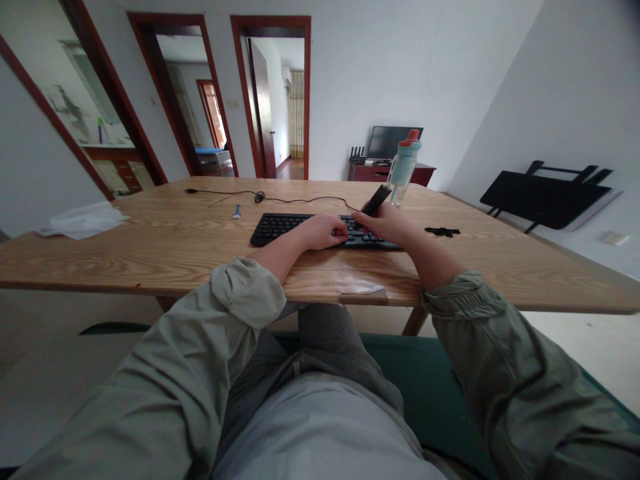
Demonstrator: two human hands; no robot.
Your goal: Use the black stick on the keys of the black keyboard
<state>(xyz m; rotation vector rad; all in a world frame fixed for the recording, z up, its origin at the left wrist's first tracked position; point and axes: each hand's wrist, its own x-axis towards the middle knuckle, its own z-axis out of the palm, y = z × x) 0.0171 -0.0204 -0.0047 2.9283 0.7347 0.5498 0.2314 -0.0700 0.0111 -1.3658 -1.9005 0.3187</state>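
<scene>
A black keyboard [277, 227] lies on the wooden table in front of me, its cable running off to the left at the back. My left hand [324, 231] rests over the keyboard's middle with its fingers curled together; whether anything is between them is hidden. My right hand [387, 222] is wrapped round a dark, stick-shaped device [376, 200], too indistinct to name. It is tilted, its upper end pointing up and right, its lower end down at the keys on the right half.
A small blue-and-white brush-like piece [237, 212] lies left of the keyboard, near the cable [300, 199]. White paper or cloth [87, 220] is at far left. A bottle [403, 170] stands behind my right hand. A small black object [443, 231] lies to the right.
</scene>
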